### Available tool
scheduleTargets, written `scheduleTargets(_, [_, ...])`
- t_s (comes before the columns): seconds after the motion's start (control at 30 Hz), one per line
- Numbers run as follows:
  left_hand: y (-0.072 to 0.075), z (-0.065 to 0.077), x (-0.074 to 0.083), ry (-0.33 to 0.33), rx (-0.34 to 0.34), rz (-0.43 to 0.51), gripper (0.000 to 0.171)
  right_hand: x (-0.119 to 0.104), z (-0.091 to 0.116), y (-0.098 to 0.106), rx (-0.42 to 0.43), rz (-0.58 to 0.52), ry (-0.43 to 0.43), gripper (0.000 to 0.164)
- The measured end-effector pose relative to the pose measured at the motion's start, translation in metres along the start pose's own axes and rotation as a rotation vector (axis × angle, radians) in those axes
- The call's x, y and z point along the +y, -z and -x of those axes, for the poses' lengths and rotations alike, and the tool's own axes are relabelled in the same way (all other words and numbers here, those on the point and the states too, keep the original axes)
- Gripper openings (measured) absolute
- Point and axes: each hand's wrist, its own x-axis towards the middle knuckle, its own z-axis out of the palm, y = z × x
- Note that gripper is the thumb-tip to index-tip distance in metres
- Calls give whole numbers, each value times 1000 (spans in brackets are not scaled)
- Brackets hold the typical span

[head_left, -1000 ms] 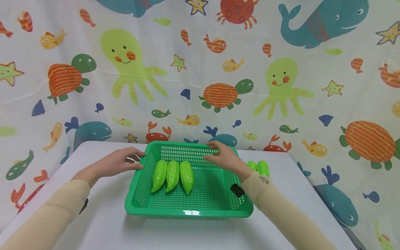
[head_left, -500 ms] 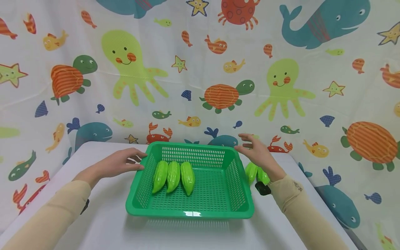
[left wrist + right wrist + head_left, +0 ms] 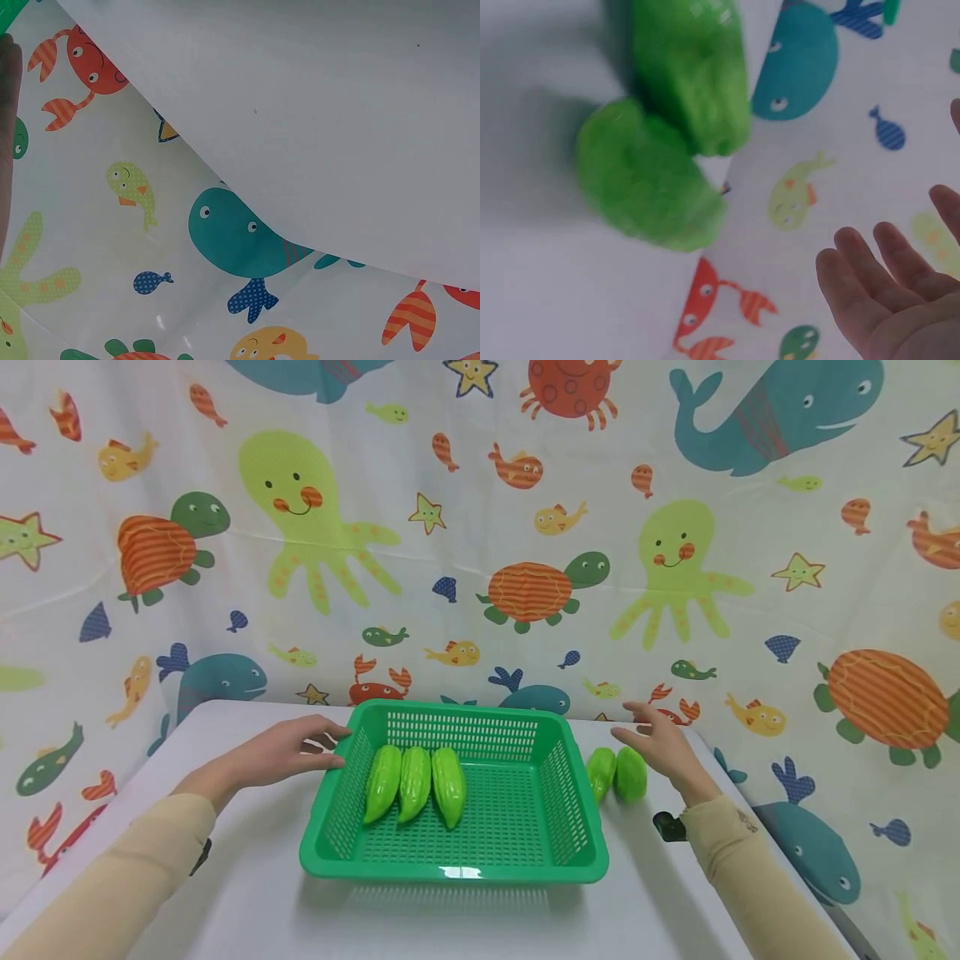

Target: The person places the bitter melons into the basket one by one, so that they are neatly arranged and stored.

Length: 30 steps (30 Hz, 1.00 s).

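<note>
Three glossy green bitter melons (image 3: 415, 782) lie side by side in the left half of a green plastic basket (image 3: 525, 873). At the basket's left rim is my left hand (image 3: 281, 752), its fingertips right at the edge and its fingers loosely bent. Outside the basket, on the right, two more bitter melons (image 3: 632, 774) lie close together on the table. My right hand (image 3: 663, 752) hovers beside them with fingers spread and nothing held. In the right wrist view both melons (image 3: 649, 180) show at left, apart from the fingers (image 3: 855, 270).
A white table (image 3: 247, 860) holds the basket. Behind it hangs a white curtain (image 3: 465, 552) printed with sea animals, meeting the table's back edge. The table's right edge (image 3: 787, 860) runs beyond my right forearm.
My right hand has moved from over the basket out to the right, past its right rim, to beside the two loose bitter melons. My left hand and the basket have stayed put.
</note>
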Motion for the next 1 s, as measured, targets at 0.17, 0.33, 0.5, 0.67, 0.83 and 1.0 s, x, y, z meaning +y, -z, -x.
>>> scheduleTargets(0.17, [-1, -2, -1, 1, -6, 9, 59, 17, 2, 2, -27, 7, -47, 71])
scheduleTargets(0.33, [-1, -2, -2, 1, -5, 12, 59, 27, 3, 1, -35, 8, -72, 69])
scheduleTargets(0.5, [-1, -1, -3, 5, -1, 11, 59, 34, 3, -1, -40, 22, -81, 71])
scheduleTargets(0.67, [-1, 1, -2, 5, 3, 10, 58, 39, 4, -4, -43, 18, -64, 66])
scheduleTargets(0.83, [-1, 0, -2, 5, 2, 15, 58, 46, 7, -7, -59, 17, -86, 65])
scheduleTargets(1.0, [-1, 1, -2, 9, 1, 20, 58, 54, 9, -11, -64, 29, -109, 65])
